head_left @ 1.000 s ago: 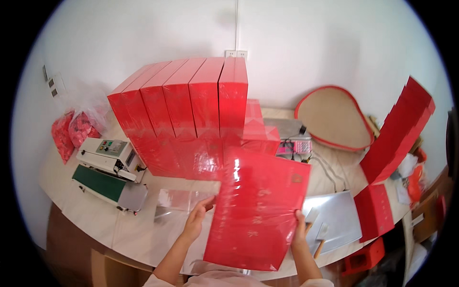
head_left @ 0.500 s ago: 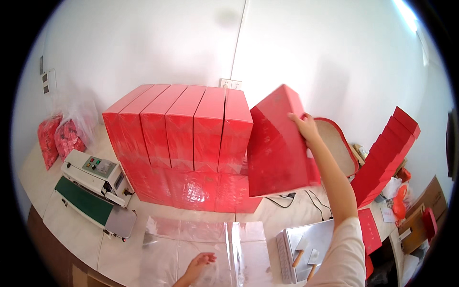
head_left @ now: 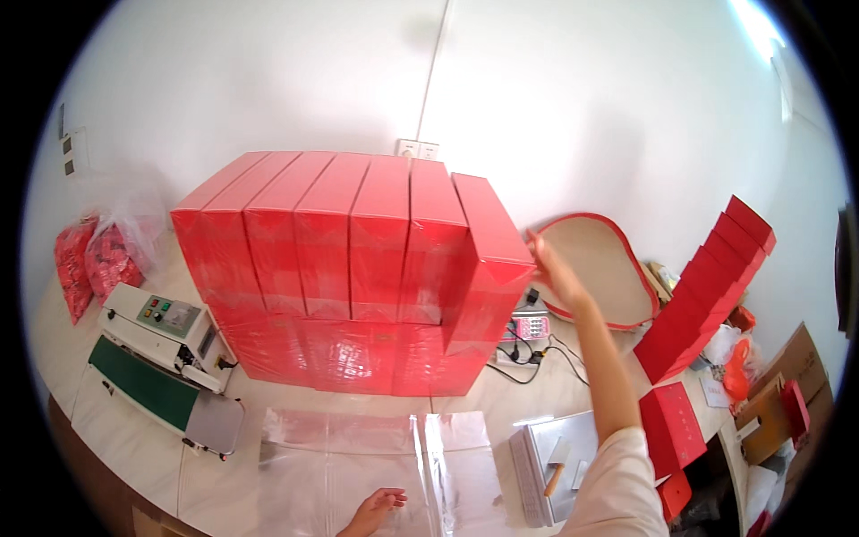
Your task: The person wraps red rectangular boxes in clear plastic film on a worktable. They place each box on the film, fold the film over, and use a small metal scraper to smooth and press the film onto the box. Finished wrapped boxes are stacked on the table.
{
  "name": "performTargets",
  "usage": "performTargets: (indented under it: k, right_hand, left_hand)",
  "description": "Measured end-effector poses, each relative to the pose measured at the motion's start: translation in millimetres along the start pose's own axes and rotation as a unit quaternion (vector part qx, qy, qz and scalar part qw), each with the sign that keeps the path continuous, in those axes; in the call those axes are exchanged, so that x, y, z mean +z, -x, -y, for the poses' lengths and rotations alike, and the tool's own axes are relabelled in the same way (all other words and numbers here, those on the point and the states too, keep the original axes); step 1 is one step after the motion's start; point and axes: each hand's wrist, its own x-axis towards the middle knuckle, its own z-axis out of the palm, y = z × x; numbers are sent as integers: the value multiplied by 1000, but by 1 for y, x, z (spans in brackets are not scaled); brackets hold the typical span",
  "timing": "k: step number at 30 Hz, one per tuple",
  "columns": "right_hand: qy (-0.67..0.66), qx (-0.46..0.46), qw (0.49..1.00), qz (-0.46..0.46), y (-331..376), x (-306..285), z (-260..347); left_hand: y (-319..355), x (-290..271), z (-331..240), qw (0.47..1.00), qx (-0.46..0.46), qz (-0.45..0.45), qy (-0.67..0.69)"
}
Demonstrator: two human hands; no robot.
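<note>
I have the right hand [head_left: 557, 273] right of centre, its fingers unclosed against the right side of a glossy red rectangular box [head_left: 494, 237]. That box stands at the right end of a row of upright, film-wrapped red boxes [head_left: 327, 233] in the upper middle of the frame. At bottom centre I see the left hand [head_left: 378, 512] loosely curled, thumb and fingers apart, over clear plastic sheets [head_left: 371, 452]; whether it touches them I can't tell.

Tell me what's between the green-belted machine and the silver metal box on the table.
The head view shows clear plastic sheeting lying flat on the table there, your left hand over it; whether they touch is unclear.
</note>
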Motion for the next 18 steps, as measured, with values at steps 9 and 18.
performTargets:
  k: [9, 18]
  right_hand:
    - [-16, -67, 996, 58, 11, 18, -58]
    - [-69, -97, 991, 61, -39, 14, -86]
  left_hand:
    - [-14, 10, -10, 997, -5, -33, -66]
    - [29, 24, 8, 985, -70, -119, -108]
